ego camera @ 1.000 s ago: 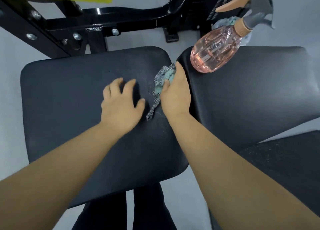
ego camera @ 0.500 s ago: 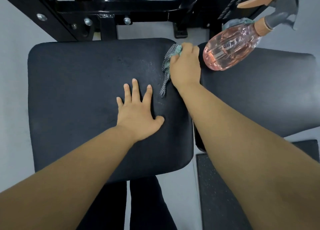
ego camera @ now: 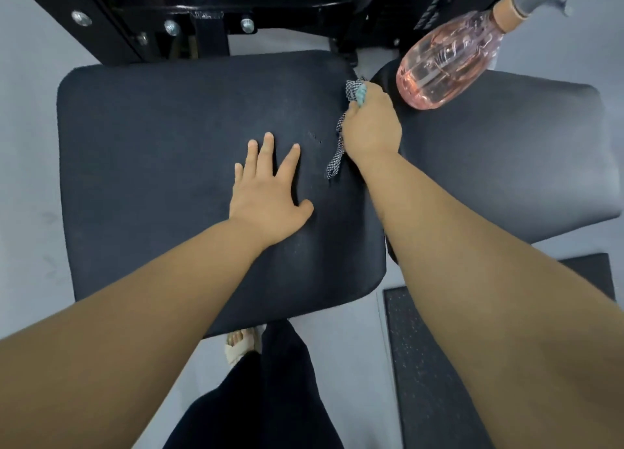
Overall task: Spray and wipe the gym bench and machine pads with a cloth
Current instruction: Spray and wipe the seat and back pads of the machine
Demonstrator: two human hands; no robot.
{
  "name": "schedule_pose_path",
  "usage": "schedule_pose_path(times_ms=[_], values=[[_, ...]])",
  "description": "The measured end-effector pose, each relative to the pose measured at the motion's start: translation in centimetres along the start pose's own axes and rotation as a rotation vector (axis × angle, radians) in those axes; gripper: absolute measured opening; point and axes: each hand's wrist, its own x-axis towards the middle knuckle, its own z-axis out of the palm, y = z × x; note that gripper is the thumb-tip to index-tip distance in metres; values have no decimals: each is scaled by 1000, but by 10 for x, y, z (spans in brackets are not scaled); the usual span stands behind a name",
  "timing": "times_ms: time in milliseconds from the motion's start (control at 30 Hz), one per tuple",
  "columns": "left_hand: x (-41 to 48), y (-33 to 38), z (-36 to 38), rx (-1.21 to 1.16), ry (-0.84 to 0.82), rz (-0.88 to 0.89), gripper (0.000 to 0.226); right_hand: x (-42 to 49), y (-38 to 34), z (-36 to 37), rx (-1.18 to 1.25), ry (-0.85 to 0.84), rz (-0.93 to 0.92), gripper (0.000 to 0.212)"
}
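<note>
A black padded seat (ego camera: 152, 165) fills the middle of the view, with a second black pad (ego camera: 499, 151) to its right. My left hand (ego camera: 270, 192) rests flat on the seat, fingers spread. My right hand (ego camera: 371, 127) grips a checked grey and teal cloth (ego camera: 354, 92) at the seat's right edge, by the gap between the pads. A loose tail of the cloth hangs out below the hand. A pink clear spray bottle (ego camera: 445, 60) lies tilted on the right pad's far corner, just beyond my right hand.
The black steel machine frame (ego camera: 216, 12) with bolts runs behind the seat. A dark speckled floor mat (ego camera: 422, 364) lies at lower right on the grey floor. My dark trousers and a sandalled foot (ego camera: 241, 344) show below the seat.
My right hand with the cloth slid from mid-seam towards the seat's far right corner, then came slightly back. My left hand flattened and spread its fingers. The view shifted down.
</note>
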Motion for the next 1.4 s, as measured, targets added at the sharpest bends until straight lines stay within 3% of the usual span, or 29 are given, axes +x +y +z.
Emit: schedule_pose_path(times_ms=[200, 300, 467, 700, 933, 1133, 1400], values=[[-38, 6, 18, -14, 130, 32, 64, -106, 61, -4, -66, -20, 2, 42], [-72, 7, 38, 40, 68, 84, 66, -163, 81, -2, -29, 9, 63, 42], [-90, -17, 51, 86, -154, 203, 75, -126, 53, 3, 6, 102, 134, 40], [-86, -19, 47, 67, -147, 209, 77, -121, 61, 15, 11, 164, 92, 34], [-90, -17, 56, 93, -89, 202, 84, -226, 103, 31, 171, 218, 117, 35], [-88, -20, 62, 109, -55, 209, 83, -182, 91, 38, 447, 308, 429, 31], [-105, -22, 67, -2, -11, 170, 74, -211, 78, 73, 833, 416, 544, 48]])
